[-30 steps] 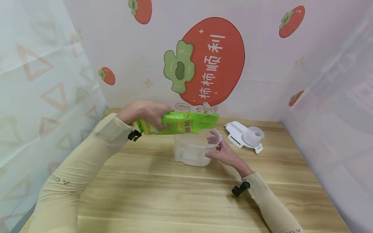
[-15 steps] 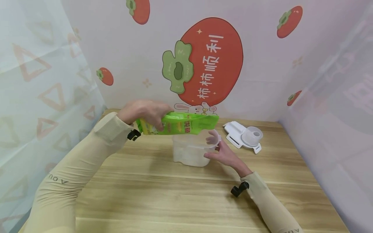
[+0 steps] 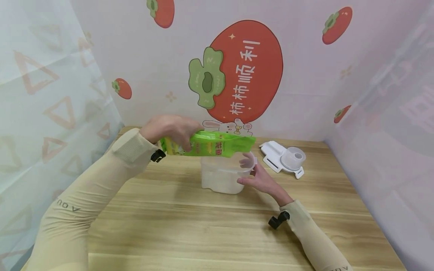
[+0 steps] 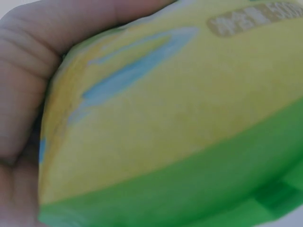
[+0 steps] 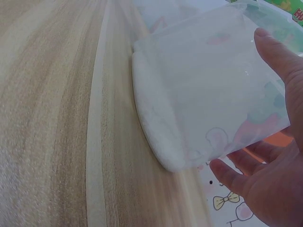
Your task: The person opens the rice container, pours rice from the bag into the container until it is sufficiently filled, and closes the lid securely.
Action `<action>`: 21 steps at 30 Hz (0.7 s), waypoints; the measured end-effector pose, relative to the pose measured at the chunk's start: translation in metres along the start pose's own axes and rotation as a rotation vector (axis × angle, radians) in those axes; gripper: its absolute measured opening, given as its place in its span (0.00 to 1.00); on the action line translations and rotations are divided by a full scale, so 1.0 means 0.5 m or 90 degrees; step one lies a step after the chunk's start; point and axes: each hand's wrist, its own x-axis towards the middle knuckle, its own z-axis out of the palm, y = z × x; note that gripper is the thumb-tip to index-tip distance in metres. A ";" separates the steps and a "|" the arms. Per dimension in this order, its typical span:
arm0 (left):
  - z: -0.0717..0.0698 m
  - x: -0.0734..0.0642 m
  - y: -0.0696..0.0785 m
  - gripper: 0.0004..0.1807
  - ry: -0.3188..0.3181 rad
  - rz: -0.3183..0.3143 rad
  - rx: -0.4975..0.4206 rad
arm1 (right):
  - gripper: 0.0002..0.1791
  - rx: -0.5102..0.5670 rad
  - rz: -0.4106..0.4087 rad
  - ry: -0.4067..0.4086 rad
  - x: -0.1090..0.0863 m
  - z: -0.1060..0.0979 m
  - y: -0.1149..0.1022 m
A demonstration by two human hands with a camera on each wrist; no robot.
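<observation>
Green packet (image 3: 217, 146), soft and printed, lies on its side in mid-air, its flattened right end above a translucent container. Nearest is a wood-grain table (image 3: 190, 229), with a person's two arms in beige sleeves (image 3: 72, 207) reaching forward, a small black device (image 3: 279, 220) at each wrist. The right hand (image 3: 262, 180) holds the right end of the translucent container (image 3: 222, 177), thumb on the near side, the other fingers spread and curved behind it, seen through the plastic near the rim. The container stands upright on the table. The left hand (image 3: 174, 130) comes from above and grips the left part of the packet, fingers curled closely around it; the left wrist view shows its yellow panel and green edge. Beyond the right hand, a white lid (image 3: 274, 154) rests on the table with a clear round cup (image 3: 294, 158) on it. The back wall (image 3: 152, 56) carries a big red persimmon (image 3: 261, 75) and a white rabbit (image 3: 228, 128).
</observation>
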 end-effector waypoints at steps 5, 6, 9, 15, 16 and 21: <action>-0.003 0.000 0.010 0.27 0.001 -0.008 0.041 | 0.50 0.003 0.011 0.000 -0.001 0.001 -0.004; -0.003 0.001 0.012 0.27 0.002 -0.008 0.051 | 0.50 0.005 0.012 -0.001 -0.001 0.001 -0.003; -0.005 0.002 0.016 0.25 0.009 -0.011 0.084 | 0.50 0.014 0.010 -0.002 -0.001 0.001 -0.002; -0.008 0.002 0.023 0.23 0.013 -0.026 0.111 | 0.51 0.009 0.005 -0.002 -0.001 0.000 -0.003; -0.008 0.002 0.024 0.23 0.013 -0.027 0.111 | 0.51 0.007 0.007 -0.002 -0.001 0.000 -0.003; -0.010 0.003 0.027 0.24 0.010 -0.031 0.112 | 0.51 -0.001 0.016 -0.003 -0.002 -0.001 -0.004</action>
